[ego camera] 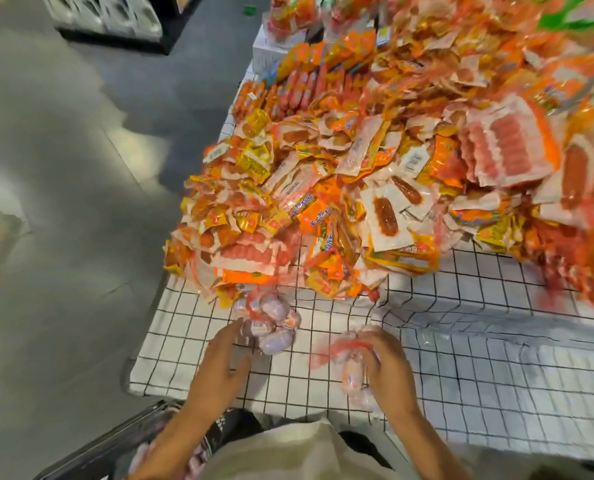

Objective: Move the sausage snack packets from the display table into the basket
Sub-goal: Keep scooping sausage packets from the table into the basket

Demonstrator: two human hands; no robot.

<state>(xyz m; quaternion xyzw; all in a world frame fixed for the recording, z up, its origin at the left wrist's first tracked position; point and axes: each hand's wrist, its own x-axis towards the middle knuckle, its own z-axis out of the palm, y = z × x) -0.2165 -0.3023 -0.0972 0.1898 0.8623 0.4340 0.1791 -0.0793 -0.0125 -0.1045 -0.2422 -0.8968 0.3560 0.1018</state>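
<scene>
Two bare hands work near the front edge of the display table (461,358), which is covered by a white cloth with a black grid. The left hand (224,362) is spread, fingers straight, its fingertips touching a clear netted bundle of pale pink sausage snacks (271,320) lying just in front of the heap. The right hand (387,367) is curled around a second pink sausage snack bundle with red netting (349,362), blurred by motion. Behind both, a big heap of orange, yellow and white sausage snack packets (340,188) fills the table's middle and far side. Below the left forearm, at the table's near left corner, a dark-rimmed basket (115,445) holds some pale packets.
</scene>
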